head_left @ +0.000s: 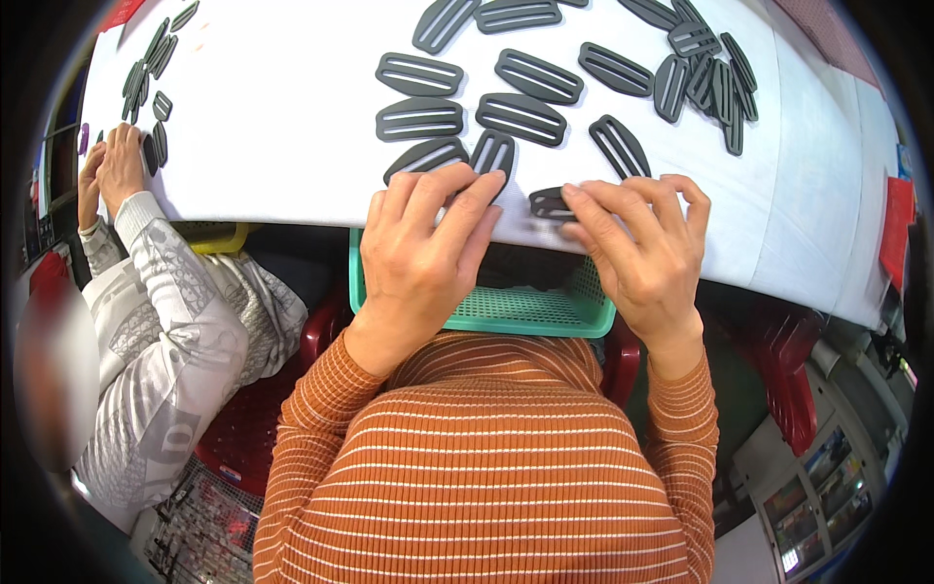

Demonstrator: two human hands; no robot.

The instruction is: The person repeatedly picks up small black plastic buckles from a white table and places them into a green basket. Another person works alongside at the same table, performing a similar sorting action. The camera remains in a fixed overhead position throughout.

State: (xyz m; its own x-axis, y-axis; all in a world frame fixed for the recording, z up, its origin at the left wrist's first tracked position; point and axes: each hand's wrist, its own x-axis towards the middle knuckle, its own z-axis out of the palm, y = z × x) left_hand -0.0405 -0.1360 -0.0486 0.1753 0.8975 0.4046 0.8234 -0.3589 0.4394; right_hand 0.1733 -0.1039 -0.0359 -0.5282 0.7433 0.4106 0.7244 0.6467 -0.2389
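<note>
Black strap sliders, rounded flat pieces with two long slots, lie on the white tabletop. My left hand point(425, 229) is closed at the near edge, thumb and index finger on the lower end of an upright strap slider point(494, 154); the grip is partly hidden by the fingers. Under the same hand's knuckles lies another slider point(425, 156). Beside it, my right hand point(642, 229) pinches the end of a slider point(551, 201) between thumb and index finger, close to the table edge. Further sliders point(521, 118) lie spread just beyond both hands.
A heap of sliders point(720, 90) sits at the far right. Below the table edge, a green basket point(530, 310) rests at my lap. At left, a co-worker's hands point(119, 167) handle similar pieces. Red chairs point(778, 380) stand by the table.
</note>
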